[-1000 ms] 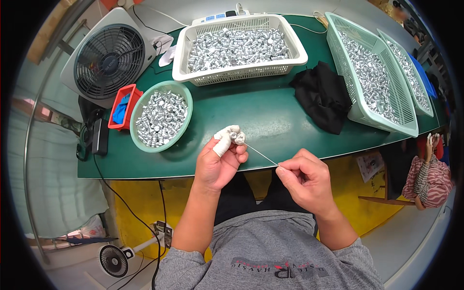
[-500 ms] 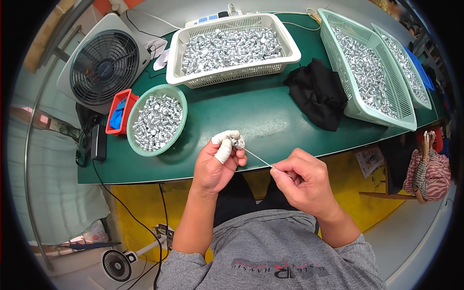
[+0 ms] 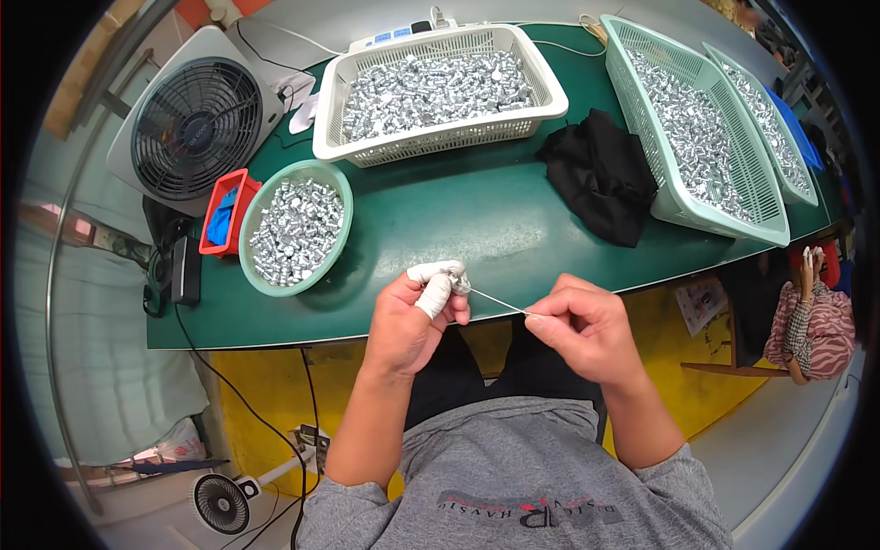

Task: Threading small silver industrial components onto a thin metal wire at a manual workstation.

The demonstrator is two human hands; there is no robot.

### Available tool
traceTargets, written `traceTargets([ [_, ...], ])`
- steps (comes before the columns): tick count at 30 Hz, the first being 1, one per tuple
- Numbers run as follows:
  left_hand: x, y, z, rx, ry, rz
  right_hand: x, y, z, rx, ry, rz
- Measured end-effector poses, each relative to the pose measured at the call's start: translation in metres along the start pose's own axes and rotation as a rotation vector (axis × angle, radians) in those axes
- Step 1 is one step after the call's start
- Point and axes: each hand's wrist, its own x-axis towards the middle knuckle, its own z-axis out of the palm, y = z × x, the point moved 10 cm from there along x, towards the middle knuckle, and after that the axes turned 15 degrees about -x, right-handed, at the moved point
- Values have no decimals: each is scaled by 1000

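A small shiny metal piece [image 3: 461,278] sits over the green table's [image 3: 477,220] near edge, pinched in the white-taped fingertips [image 3: 438,291] of the left hand [image 3: 412,316]. A thin stiff wire [image 3: 500,302] runs from it to the right hand [image 3: 587,330], fingers clamped on its end. A round green bowl [image 3: 259,271] of similar silvery pieces stands to the left.

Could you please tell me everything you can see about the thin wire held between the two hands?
The thin wire is a fine, pale, metallic-looking strand, drawn nearly straight and slanting slightly down from the left hand to the right hand. Its left end meets a small silvery piece pinched by the left fingers, some wrapped in white tape. The right fingers pinch its other end. It hangs just above the near edge of the green table.
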Motion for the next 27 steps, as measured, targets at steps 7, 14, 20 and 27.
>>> traceTargets([
  [7, -18, 29, 21, 953, 141, 403, 3, 14, 9, -17, -7, 14],
  [14, -4, 13, -4, 196, 131, 13, 6, 24, 9, 194, -68, 52],
  [20, -20, 44, 38, 1062, 27, 561, 9, 17, 9, 56, -37, 11],
  [27, -12, 79, 32, 779, 134, 669, 22, 26, -21, -70, 71, -28],
])
